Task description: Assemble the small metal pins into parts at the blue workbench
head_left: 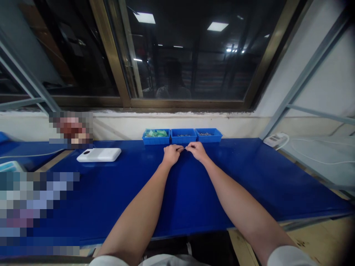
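Observation:
My left hand (171, 154) and my right hand (196, 150) are close together above the blue table, each closed in a pinch. Between their fingertips shows a small, thin, pale piece (184, 148), too small for me to tell its kind. Just beyond my hands, three blue bins stand side by side. The left bin (156, 140) contains green and clear small packets. In the middle bin (183, 139) lie a few small metal-looking parts. The right bin (209, 139) has several small parts of a similar look.
A white power bank-like device (99, 154) rests on the blue table (133, 177) to the left. At the far right is a white power strip (274, 139) with a cable. Grey metal frame bars rise at both sides, and a window is behind the table. Blurred patches cover areas at left.

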Tool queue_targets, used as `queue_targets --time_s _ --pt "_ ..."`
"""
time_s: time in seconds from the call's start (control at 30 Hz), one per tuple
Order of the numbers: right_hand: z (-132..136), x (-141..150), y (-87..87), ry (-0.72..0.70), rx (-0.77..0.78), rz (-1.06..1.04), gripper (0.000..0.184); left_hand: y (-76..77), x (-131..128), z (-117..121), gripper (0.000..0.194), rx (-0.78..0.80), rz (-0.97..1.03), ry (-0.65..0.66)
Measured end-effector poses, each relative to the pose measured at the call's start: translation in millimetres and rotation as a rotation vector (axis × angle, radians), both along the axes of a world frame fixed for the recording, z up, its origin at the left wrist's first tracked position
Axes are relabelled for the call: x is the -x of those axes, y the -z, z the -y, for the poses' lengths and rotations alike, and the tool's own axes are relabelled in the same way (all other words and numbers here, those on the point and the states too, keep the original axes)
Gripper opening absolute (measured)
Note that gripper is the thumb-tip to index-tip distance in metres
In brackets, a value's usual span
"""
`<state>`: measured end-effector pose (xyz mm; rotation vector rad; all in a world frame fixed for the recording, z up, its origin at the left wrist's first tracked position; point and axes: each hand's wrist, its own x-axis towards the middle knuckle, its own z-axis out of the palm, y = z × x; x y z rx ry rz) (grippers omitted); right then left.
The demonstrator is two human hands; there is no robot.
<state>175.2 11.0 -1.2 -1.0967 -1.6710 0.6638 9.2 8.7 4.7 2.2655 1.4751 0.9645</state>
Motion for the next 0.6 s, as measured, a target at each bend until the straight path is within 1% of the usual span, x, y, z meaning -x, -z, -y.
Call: queue_targets --time_s 0.1,0.27,0.37,0.47,0.53,0.6 --pt "7.8 1.0 -3.7 0.045 -0.048 0.021 0.023 -1.2 -1.1 2.6 0.020 -0.023 0.069 0.057" --pt "15.3 1.1 -9.2 0.139 -0.105 0.053 0.029 -9.3 -5.5 12.9 0.019 0.035 0.169 0.030" --pt "13.7 -4.0 -14.5 0.277 -0.136 0.030 0.030 -14.2 -5.5 16.3 0.022 0.054 0.266 -0.038" --pt "7.8 -12.0 -19.8 0.450 -0.132 -0.032 0.023 -20.1 -1.5 16.6 0.034 0.028 0.358 -0.137" --pt "2.1 -17.7 -22.6 0.533 -0.121 -0.040 0.016 -25.0 2.8 15.9 0.042 0.003 0.383 -0.208" --pt "-5.1 -23.7 -25.0 0.595 -0.126 -0.004 0.013 -30.1 7.9 14.4 0.048 -0.010 0.365 -0.281"
